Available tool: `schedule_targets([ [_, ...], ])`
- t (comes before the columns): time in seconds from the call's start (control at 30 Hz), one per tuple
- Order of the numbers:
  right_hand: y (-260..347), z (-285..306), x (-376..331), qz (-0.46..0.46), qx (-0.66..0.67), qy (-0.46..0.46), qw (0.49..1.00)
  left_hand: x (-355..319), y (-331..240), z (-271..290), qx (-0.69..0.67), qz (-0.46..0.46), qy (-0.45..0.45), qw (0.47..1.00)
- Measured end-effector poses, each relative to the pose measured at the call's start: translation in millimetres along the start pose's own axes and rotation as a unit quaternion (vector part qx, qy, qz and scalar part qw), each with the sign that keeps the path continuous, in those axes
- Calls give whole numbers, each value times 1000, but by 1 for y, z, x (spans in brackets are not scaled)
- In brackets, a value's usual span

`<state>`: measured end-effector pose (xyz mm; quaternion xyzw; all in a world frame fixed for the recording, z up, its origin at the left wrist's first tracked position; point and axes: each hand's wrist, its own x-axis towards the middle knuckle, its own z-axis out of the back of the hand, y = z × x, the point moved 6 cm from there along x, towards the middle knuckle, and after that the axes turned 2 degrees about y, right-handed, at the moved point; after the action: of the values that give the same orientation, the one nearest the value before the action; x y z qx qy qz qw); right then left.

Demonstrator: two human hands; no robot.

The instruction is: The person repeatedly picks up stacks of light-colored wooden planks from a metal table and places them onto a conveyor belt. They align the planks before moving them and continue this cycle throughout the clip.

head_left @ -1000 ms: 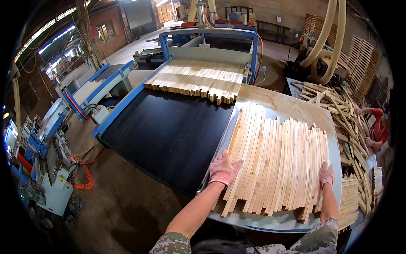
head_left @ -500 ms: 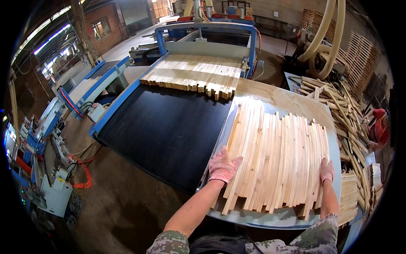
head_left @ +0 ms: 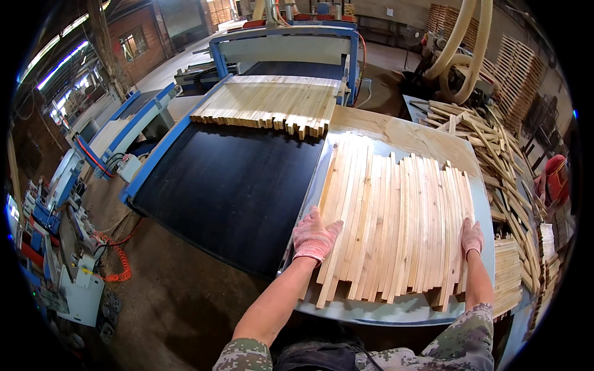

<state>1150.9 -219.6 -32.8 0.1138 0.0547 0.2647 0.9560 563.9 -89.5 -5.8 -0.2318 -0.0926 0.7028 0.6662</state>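
A row of pale wooden strips [head_left: 396, 229] lies side by side on the smooth side table [head_left: 365, 314], with uneven ends toward me. My left hand [head_left: 315, 235], in a pink and white work glove, rests against the row's left edge with its fingers stretched out and thumb apart. On the opposite edge, my gloved right hand [head_left: 472, 237] lies along the outermost strip, fingers extended. The row sits between both palms. Farther off, a second row of strips [head_left: 266, 102] lies on the black conveyor belt [head_left: 223, 185].
A blue machine frame [head_left: 352, 68] spans the belt's far end. Loose wood strips [head_left: 501, 167] are heaped on the right, near a person in red [head_left: 555, 179]. Thick hoses [head_left: 476, 49] hang at the back right. Other machinery [head_left: 55, 216] stands left.
The machine's grey panel has risen, exposing dark belt beyond the far row. My view has shifted slightly; both hands remain at the near row's sides.
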Motion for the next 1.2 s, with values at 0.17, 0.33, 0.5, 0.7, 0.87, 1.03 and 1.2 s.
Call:
schedule_targets([
  [0.17, -10, -10, 12, 8, 4, -5, 1000, 1, 1, -2, -2, 11, 16, 1000],
  [0.33, -32, -34, 41, 46, 22, -20, 998, 5, 3, -10, 37, -15, -17, 999],
  [0.5, -43, -52, 58, 62, 114, 18, 991, 4, 4, -10, 12, 1, 8, 1000],
  [0.7, -31, -41, 57, 67, 45, 23, 996, -3, 1, 3, -38, -13, 49, 998],
  [0.87, -39, -50, 71, 72, -16, -9, 997, -1, 1, 5, -60, -51, 66, 995],
  [1.03, -44, -72, 95, 49, 37, 30, 998, 3, 5, 6, -111, -58, 105, 987],
  [1.2, -41, -67, 74, -17, 174, 104, 979, 12, 18, 4, -111, -82, 115, 984],
])
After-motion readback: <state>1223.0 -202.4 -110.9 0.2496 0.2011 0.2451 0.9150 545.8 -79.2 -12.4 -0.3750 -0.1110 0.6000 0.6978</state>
